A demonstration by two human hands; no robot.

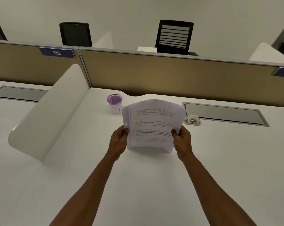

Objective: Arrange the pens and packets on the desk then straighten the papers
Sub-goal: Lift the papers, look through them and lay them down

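Observation:
A stack of printed white papers point(152, 123) stands upright on its lower edge on the white desk point(138, 185), its sheets slightly fanned at the top. My left hand point(119, 141) grips the stack's left edge. On the opposite edge, my right hand point(182, 139) holds it with the thumb over the front sheet. A white cup with a pink rim point(114, 103) stands behind the papers to the left; what it holds is not plainly visible. No loose pens or packets show on the desk.
A small cream hole punch point(192, 120) sits right of the papers by a grey cable tray point(224, 114). A curved white divider point(45, 118) bounds the desk on the left, a tan partition point(170, 75) at the back. Black chairs point(174, 37) stand beyond.

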